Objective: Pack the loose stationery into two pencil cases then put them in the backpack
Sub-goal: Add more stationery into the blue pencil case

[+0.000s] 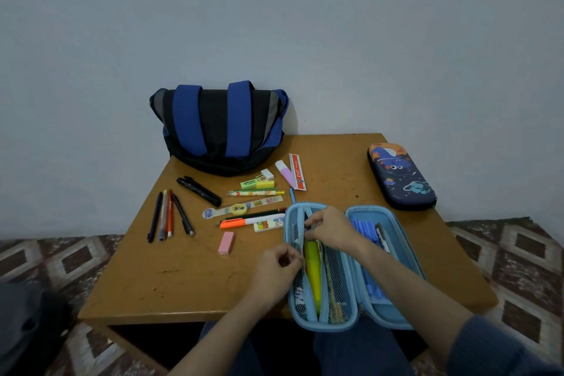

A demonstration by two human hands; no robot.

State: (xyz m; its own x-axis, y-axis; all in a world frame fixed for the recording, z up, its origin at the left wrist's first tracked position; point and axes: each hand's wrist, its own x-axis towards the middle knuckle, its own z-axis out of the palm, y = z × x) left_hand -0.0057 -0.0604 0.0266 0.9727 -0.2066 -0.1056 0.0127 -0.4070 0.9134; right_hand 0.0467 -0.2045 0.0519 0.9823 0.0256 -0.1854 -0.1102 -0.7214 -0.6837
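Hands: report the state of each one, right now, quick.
Left hand: pinches an inner edge of the open light blue pencil case.
Right hand: pinches a dark pen over the case.

Your left hand (279, 265) sits nearer you, fingers curled, thumb and forefinger pinching the pencil case (323, 326) at its left pocket. Your right hand (331, 229) lies farther out, its bare forearm reaching in from the near right, and its curled fingertips pinch the same pocket's far end.
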